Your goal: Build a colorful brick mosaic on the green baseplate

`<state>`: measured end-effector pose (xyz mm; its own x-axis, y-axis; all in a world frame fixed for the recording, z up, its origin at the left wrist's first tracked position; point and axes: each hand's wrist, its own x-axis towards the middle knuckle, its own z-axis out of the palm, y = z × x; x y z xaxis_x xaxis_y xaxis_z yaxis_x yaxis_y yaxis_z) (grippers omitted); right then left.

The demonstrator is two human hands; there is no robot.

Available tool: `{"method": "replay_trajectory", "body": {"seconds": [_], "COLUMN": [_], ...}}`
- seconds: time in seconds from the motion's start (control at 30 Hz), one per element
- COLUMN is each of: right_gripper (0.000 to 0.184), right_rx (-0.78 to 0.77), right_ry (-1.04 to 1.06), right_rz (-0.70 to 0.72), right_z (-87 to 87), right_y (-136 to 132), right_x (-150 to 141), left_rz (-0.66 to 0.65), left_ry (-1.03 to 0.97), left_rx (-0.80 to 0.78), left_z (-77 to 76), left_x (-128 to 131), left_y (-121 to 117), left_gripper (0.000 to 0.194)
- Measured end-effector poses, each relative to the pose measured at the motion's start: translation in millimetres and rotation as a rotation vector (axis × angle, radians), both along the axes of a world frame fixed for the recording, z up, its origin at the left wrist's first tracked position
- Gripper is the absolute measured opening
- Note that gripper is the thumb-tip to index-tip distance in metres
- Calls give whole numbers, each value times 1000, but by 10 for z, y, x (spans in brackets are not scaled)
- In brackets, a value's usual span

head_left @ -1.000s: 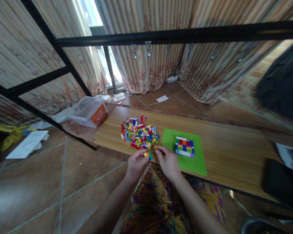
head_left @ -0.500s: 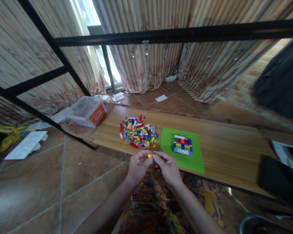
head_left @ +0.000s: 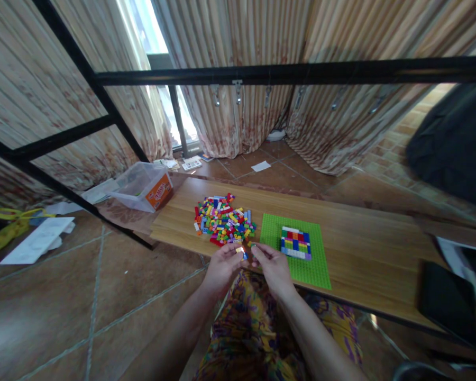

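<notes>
My left hand (head_left: 222, 264) and my right hand (head_left: 273, 263) meet at the near edge of a wooden table (head_left: 365, 248). My left fingers pinch a small stack of bricks (head_left: 241, 253), yellow and blue showing. My right fingertips pinch a tiny green brick (head_left: 253, 245) right beside it. Just beyond my hands lies a heap of loose coloured bricks (head_left: 223, 219). To its right a green baseplate (head_left: 313, 264) carries a flat block of built bricks (head_left: 295, 243) in red, yellow, blue, green and white.
A clear plastic box with an orange label (head_left: 143, 185) sits at the table's left end. A black flat object (head_left: 444, 301) lies at the right. A black metal frame (head_left: 285, 71) crosses above. Papers (head_left: 35, 241) litter the tiled floor on the left.
My hands pulled together toward my lap with the small bricks, then moved back up to the table edge. The camera view tilted slightly.
</notes>
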<state>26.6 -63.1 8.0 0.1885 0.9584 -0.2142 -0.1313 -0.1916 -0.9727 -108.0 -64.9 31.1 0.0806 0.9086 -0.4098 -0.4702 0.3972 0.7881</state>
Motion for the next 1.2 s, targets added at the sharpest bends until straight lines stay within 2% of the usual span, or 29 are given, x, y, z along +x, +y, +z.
{"method": "replay_trajectory", "body": {"seconds": [0.1, 0.17, 0.23, 0.3, 0.43, 0.6, 0.77, 0.87, 1.07, 1.2], "right_gripper": [27, 28, 31, 32, 32, 30, 37, 40, 38, 39], "right_rx": [141, 187, 182, 162, 121, 136, 57, 21, 13, 22], "right_ry": [-550, -849, -1019, -1078, -912, -648, -158, 63, 119, 123], "right_rz": [49, 112, 158, 176, 179, 64, 155, 138, 81, 42], "right_z": [-16, -33, -55, -75, -83, -21, 29, 42, 99, 95], "right_y": [176, 268, 330, 364, 348, 167, -34, -76, -101, -122], "right_x": [86, 105, 88, 58, 79, 215, 126, 47, 23, 5], "left_rz": [59, 74, 78, 79, 77, 93, -5, -51, -74, -48], "left_ry": [10, 30, 44, 55, 86, 119, 89, 84, 140, 125], "left_rx": [-19, -20, -19, -21, -31, 3, 50, 92, 158, 137], "left_z": [-85, -133, -156, -154, -133, -158, -128, -71, 50, 51], "left_x": [-53, -74, -79, -71, -58, -32, 47, 81, 96, 126], "left_y": [35, 36, 34, 35, 49, 47, 1, -29, -70, -77], "left_gripper": [46, 45, 45, 45, 47, 45, 46, 41, 34, 32]}}
